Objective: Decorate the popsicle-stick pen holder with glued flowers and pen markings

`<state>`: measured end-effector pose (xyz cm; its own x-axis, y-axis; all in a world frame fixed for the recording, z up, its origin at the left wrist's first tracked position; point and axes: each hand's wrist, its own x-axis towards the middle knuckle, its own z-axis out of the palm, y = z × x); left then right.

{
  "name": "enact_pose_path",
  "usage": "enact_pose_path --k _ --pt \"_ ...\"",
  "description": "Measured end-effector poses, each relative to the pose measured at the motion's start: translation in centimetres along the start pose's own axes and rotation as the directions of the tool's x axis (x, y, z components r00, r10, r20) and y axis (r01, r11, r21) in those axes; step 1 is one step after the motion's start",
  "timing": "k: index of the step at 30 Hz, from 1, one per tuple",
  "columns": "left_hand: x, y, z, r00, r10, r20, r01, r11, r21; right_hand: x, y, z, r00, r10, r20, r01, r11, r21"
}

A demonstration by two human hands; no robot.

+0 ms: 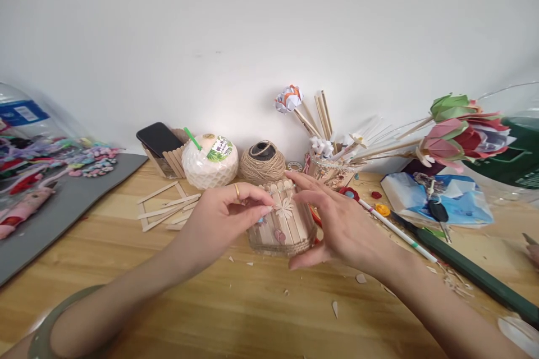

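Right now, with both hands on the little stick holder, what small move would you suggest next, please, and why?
Probably press the pale flower flat with the left hand fingertips while the right hand steadies the stick holder. The left fingers pinch right beside the flower, and the right hand already cups the holder's other side.

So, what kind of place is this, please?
Probably a home craft table against a plain wall. Both hands, left hand and right hand, touch a popsicle-stick container; a ball of twine, loose craft sticks and paper flowers lie around.
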<state>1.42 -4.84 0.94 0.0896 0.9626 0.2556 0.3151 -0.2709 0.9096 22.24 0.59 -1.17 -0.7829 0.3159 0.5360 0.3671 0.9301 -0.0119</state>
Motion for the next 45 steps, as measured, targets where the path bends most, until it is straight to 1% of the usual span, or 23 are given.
enact_pose_path --k 7,10,12,15,21,27,33,40,43,45 --pt "0.43 0.55 0.03 0.992 -0.130 -0.005 0.128 0.983 -0.131 0.21 0.05 0.09 1.000 -0.024 -0.005 0.024 0.999 -0.022" --pt "0.56 0.65 -0.02 0.991 -0.136 0.002 0.134 0.977 -0.163 0.27 0.03 0.10 1.000 -0.024 -0.016 0.024 1.000 -0.021" --pt "0.65 0.67 -0.04 0.991 -0.131 0.000 0.129 0.979 -0.155 0.30 0.01 0.10 1.000 -0.023 -0.020 0.023 0.999 -0.023" --pt "0.74 0.74 -0.03 0.993 -0.115 -0.012 0.112 0.986 -0.121 0.31 -0.03 0.10 0.999 -0.024 -0.023 0.023 0.999 -0.028" --pt "0.43 0.97 0.26 0.996 -0.065 -0.056 0.065 0.998 0.010 0.26 0.01 0.07 1.000 -0.012 -0.005 0.012 1.000 -0.017" --pt "0.06 0.98 0.39 0.997 0.020 -0.078 -0.018 1.000 0.023 0.29 0.02 0.04 1.000 -0.001 0.004 0.001 1.000 0.006" --pt "0.40 0.62 0.32 0.998 0.031 -0.057 -0.031 1.000 0.000 0.32 -0.15 -0.07 1.000 0.008 0.015 -0.009 1.000 0.009" --pt "0.32 0.79 0.50 0.997 0.026 -0.072 -0.020 0.996 0.086 0.27 -0.10 0.01 1.000 -0.004 0.014 0.004 1.000 -0.001" --pt "0.29 0.75 0.54 0.994 0.068 -0.088 -0.055 0.988 0.144 0.23 -0.06 0.11 1.000 -0.013 0.003 0.013 1.000 -0.010" --pt "0.26 0.48 0.54 0.985 0.144 -0.092 -0.122 0.970 0.209 0.24 -0.05 0.16 1.000 -0.022 -0.006 0.021 1.000 -0.017"
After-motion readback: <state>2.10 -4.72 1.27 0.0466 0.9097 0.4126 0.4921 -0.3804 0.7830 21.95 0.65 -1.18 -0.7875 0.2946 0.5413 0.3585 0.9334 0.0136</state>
